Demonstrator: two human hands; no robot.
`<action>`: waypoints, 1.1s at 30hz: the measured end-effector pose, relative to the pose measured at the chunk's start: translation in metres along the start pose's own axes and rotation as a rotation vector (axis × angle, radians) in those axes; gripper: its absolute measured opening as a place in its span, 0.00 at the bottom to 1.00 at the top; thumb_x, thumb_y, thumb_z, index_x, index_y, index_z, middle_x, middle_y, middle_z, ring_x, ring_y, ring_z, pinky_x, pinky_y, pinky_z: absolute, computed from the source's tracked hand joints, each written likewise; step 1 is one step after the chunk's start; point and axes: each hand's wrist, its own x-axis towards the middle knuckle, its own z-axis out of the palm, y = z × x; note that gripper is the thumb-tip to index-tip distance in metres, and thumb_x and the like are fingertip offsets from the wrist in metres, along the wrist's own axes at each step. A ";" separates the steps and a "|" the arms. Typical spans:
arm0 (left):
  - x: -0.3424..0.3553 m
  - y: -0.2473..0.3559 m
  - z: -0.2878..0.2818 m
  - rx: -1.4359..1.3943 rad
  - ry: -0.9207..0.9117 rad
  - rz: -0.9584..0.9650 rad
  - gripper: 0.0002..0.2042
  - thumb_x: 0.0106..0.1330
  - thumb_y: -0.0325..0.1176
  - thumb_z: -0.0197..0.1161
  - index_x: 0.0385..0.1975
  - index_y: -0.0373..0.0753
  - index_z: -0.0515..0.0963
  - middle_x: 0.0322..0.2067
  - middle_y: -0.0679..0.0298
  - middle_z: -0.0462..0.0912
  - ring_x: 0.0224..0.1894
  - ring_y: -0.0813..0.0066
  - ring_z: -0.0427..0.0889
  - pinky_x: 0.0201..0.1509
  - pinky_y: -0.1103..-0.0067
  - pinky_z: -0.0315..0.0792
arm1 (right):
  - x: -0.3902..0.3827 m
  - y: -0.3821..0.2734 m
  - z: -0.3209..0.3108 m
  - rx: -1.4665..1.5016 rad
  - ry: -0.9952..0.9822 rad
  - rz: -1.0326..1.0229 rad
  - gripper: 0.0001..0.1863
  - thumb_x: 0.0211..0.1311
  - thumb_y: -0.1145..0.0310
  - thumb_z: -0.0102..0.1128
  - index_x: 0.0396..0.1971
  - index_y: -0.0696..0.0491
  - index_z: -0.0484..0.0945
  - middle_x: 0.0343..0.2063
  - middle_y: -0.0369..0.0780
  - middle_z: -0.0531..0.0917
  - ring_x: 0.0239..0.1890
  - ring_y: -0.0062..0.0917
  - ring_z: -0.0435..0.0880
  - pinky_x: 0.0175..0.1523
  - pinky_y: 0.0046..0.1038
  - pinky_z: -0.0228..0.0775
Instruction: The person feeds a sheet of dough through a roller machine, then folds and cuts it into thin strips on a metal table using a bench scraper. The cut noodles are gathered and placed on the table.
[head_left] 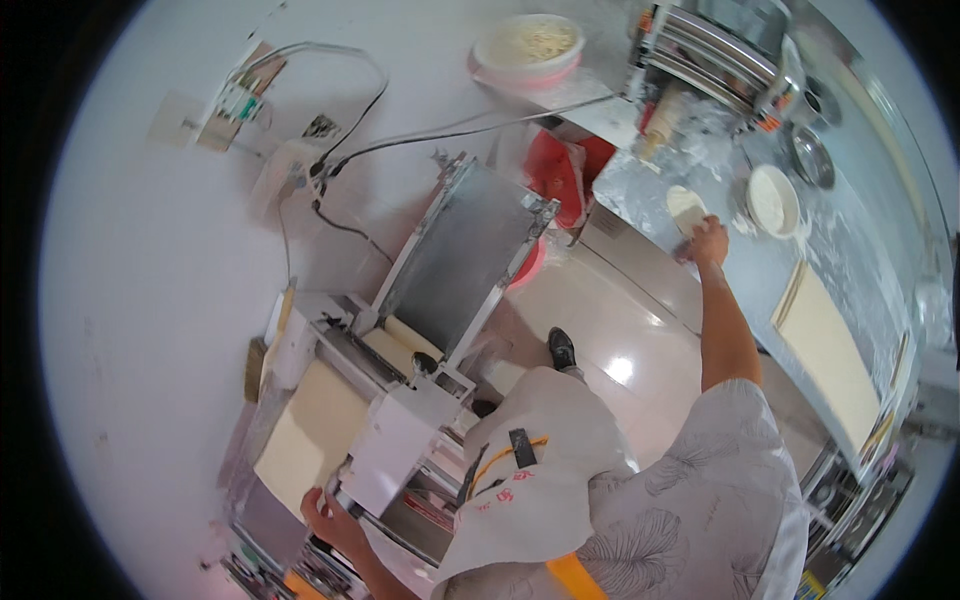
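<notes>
Beside the dough-rolling machine point(420, 330), the person's left hand point(325, 512) grips the edge of the pale dough sheet point(305, 430) on its tray, while the right hand point(708, 240) reaches out, fingers closed on a dough lump point(685, 205) on the floury steel counter point(760, 270).

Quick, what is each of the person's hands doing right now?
Left hand: gripping the dough sheeter's lower edge.
Right hand: on a dough piece; grip cannot be told.
</notes>
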 end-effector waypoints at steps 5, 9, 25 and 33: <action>-0.033 0.044 0.041 -0.432 -0.079 -0.173 0.11 0.70 0.21 0.62 0.50 0.33 0.80 0.47 0.60 0.85 0.51 0.70 0.85 0.55 0.72 0.80 | -0.042 -0.054 0.023 0.250 0.063 -0.449 0.20 0.69 0.59 0.65 0.53 0.57 0.84 0.40 0.48 0.90 0.43 0.40 0.89 0.50 0.40 0.77; -0.045 0.130 0.077 -0.542 -0.389 -0.141 0.09 0.70 0.24 0.67 0.47 0.38 0.83 0.47 0.61 0.85 0.48 0.68 0.87 0.52 0.74 0.81 | -0.184 -0.179 -0.011 0.814 -0.620 -0.233 0.18 0.73 0.67 0.66 0.58 0.59 0.81 0.42 0.33 0.84 0.41 0.16 0.77 0.48 0.21 0.71; -0.031 0.030 0.045 -0.531 -0.301 -0.187 0.08 0.72 0.25 0.65 0.48 0.36 0.83 0.46 0.58 0.86 0.47 0.66 0.88 0.49 0.73 0.82 | -0.553 -0.433 -0.011 0.560 -1.591 -0.709 0.19 0.75 0.64 0.64 0.59 0.60 0.79 0.47 0.44 0.89 0.42 0.26 0.90 0.50 0.27 0.82; -0.069 -0.064 0.064 -0.463 -0.250 -0.159 0.10 0.62 0.29 0.66 0.43 0.38 0.78 0.43 0.54 0.80 0.52 0.49 0.79 0.57 0.60 0.74 | -0.592 -0.375 0.001 0.367 -1.718 -0.714 0.16 0.79 0.65 0.59 0.57 0.61 0.80 0.42 0.42 0.88 0.41 0.26 0.88 0.48 0.27 0.80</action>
